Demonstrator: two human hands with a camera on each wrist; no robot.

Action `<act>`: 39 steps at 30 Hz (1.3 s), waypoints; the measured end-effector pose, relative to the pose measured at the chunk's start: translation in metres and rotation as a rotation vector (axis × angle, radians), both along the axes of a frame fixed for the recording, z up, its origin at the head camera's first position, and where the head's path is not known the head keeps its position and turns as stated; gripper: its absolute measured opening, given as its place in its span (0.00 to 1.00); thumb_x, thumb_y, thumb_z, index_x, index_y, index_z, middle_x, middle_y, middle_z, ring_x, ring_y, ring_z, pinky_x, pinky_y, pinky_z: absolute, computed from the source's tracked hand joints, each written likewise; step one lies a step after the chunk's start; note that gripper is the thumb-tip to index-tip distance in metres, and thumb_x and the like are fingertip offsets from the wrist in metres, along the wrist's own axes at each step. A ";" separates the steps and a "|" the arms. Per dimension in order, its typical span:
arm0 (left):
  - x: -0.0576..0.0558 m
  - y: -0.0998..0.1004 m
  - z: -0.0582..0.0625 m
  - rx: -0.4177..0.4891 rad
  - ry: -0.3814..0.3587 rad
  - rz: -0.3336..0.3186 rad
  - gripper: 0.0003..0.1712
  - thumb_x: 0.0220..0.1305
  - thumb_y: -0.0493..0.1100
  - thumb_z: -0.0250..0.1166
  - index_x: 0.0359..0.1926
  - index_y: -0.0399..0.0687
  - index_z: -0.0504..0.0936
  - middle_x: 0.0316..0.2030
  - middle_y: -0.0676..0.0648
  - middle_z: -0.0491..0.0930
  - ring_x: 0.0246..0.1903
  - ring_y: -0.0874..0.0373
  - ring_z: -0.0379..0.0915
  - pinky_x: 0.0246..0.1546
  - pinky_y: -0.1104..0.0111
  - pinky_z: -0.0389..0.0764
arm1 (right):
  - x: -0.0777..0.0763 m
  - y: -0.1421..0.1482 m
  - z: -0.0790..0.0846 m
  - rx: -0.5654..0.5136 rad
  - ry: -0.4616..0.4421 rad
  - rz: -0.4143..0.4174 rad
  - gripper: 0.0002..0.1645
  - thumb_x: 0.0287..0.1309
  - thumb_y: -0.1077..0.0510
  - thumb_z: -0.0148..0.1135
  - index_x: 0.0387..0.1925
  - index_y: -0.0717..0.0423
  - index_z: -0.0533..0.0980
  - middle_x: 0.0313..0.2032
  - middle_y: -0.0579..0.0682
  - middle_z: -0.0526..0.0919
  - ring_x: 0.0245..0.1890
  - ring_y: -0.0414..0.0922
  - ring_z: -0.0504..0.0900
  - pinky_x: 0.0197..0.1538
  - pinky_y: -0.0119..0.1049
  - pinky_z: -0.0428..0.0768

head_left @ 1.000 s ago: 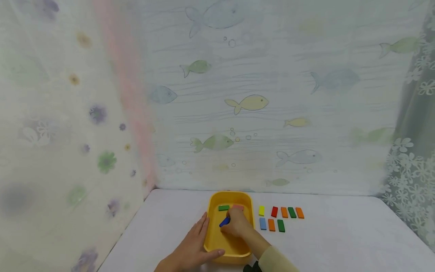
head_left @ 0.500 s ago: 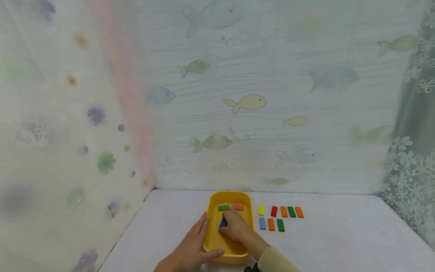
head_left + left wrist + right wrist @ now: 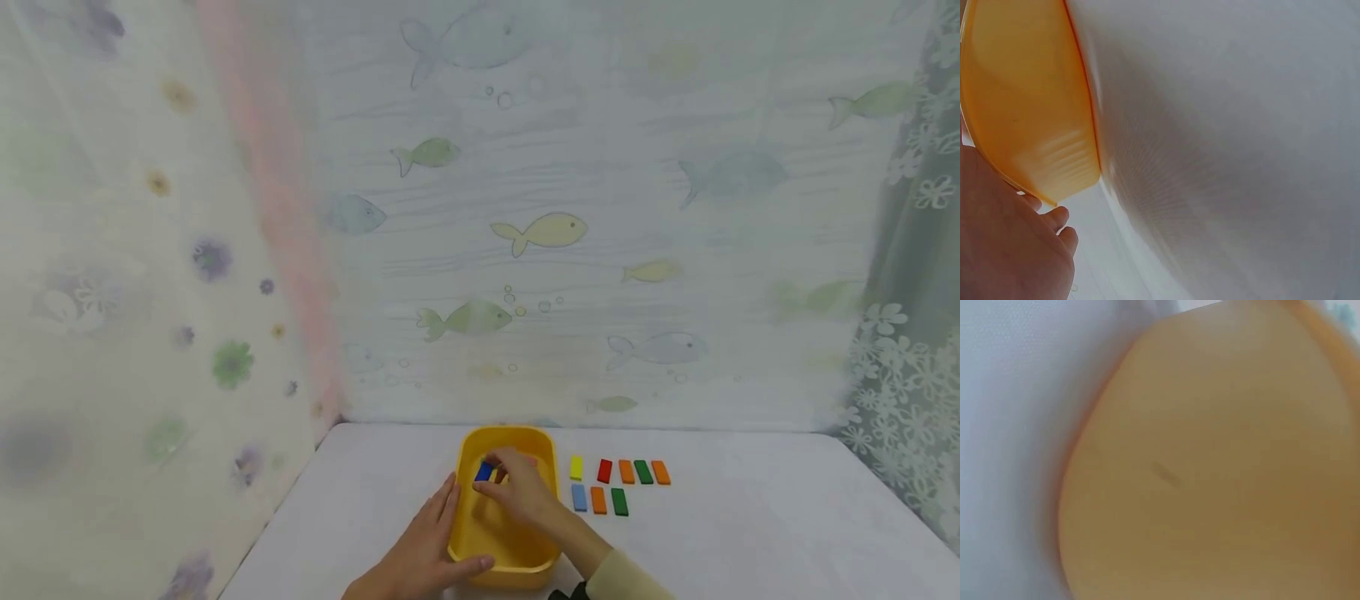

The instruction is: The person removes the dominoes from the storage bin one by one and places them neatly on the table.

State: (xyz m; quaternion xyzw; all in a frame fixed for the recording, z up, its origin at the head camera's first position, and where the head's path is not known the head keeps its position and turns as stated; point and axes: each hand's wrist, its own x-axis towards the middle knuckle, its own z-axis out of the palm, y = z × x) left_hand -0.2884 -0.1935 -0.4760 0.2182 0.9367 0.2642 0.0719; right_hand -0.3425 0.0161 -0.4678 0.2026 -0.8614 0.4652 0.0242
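A yellow tray (image 3: 505, 575) lies lengthwise in front of me in the head view. Against its left side rests my left hand (image 3: 420, 546), fingers straight and thumb at the near rim. The left wrist view has the same hand (image 3: 1013, 231) beside the tray's outer wall (image 3: 1035, 100). Inside the tray, my right hand (image 3: 517, 492) pinches a small blue tile (image 3: 484, 472) between thumb and fingers, near the far end. A pink tile (image 3: 532, 460) is partly visible behind the fingers. The green tile is hidden. The right wrist view contains only the yellow tray wall (image 3: 1210, 456) and cloth.
Right of the tray, several small tiles lie in two rows, among them a yellow tile (image 3: 576, 467), a red tile (image 3: 604, 471) and a light blue tile (image 3: 579, 498). A white cloth (image 3: 750, 517) covers the table. Patterned curtains (image 3: 540, 167) hang behind.
My right hand has moved the blue tile from the tray's middle toward its far end, covering the green tile and part of the pink one. My left hand stays in place.
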 end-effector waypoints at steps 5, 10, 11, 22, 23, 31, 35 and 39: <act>0.001 0.001 0.001 -0.003 -0.015 0.010 0.65 0.63 0.77 0.58 0.82 0.41 0.42 0.82 0.43 0.37 0.78 0.39 0.45 0.71 0.35 0.55 | 0.005 0.014 0.010 -0.011 -0.010 0.047 0.24 0.67 0.47 0.68 0.56 0.57 0.77 0.49 0.47 0.81 0.44 0.43 0.77 0.48 0.33 0.81; 0.000 0.002 0.001 -0.016 -0.028 0.025 0.66 0.62 0.78 0.58 0.82 0.42 0.41 0.82 0.44 0.37 0.78 0.40 0.45 0.70 0.35 0.57 | 0.009 0.028 0.017 -0.028 0.007 0.066 0.23 0.68 0.46 0.66 0.56 0.56 0.77 0.48 0.47 0.81 0.42 0.43 0.77 0.45 0.29 0.80; 0.000 0.002 0.001 -0.020 -0.032 0.027 0.66 0.62 0.78 0.58 0.82 0.42 0.41 0.82 0.45 0.37 0.78 0.40 0.46 0.70 0.35 0.57 | 0.011 0.031 0.018 -0.029 0.017 0.065 0.23 0.68 0.47 0.66 0.56 0.57 0.77 0.47 0.47 0.81 0.41 0.43 0.77 0.44 0.28 0.80; -0.002 0.004 0.002 -0.042 -0.047 0.036 0.67 0.61 0.79 0.58 0.82 0.41 0.42 0.82 0.43 0.38 0.78 0.38 0.46 0.70 0.34 0.57 | 0.021 0.070 0.030 0.005 0.073 0.077 0.21 0.68 0.49 0.67 0.55 0.55 0.77 0.44 0.47 0.80 0.41 0.44 0.76 0.41 0.30 0.79; -0.002 0.004 0.002 -0.041 -0.049 0.035 0.67 0.61 0.79 0.58 0.82 0.41 0.42 0.82 0.42 0.38 0.78 0.38 0.46 0.70 0.34 0.57 | 0.022 0.075 0.030 0.009 0.069 0.076 0.21 0.68 0.48 0.67 0.55 0.54 0.77 0.44 0.47 0.80 0.41 0.44 0.76 0.41 0.30 0.79; 0.000 0.004 0.000 -0.025 -0.039 0.023 0.68 0.61 0.78 0.59 0.82 0.40 0.41 0.82 0.41 0.38 0.78 0.38 0.46 0.70 0.34 0.57 | 0.029 0.116 0.029 0.054 0.067 0.052 0.23 0.67 0.48 0.68 0.56 0.56 0.77 0.45 0.46 0.80 0.40 0.43 0.76 0.36 0.31 0.78; 0.000 0.002 0.000 -0.008 -0.012 0.004 0.68 0.61 0.78 0.59 0.82 0.39 0.41 0.82 0.40 0.37 0.78 0.38 0.45 0.70 0.34 0.56 | 0.031 0.138 0.025 0.070 0.075 0.054 0.23 0.66 0.48 0.68 0.55 0.56 0.76 0.44 0.46 0.80 0.39 0.43 0.76 0.36 0.30 0.78; 0.000 0.002 -0.001 -0.002 -0.020 0.012 0.67 0.62 0.77 0.59 0.82 0.39 0.41 0.82 0.40 0.37 0.78 0.37 0.45 0.70 0.34 0.55 | 0.033 0.159 0.019 0.110 0.119 0.050 0.23 0.66 0.48 0.68 0.55 0.57 0.77 0.44 0.45 0.80 0.39 0.44 0.77 0.37 0.31 0.78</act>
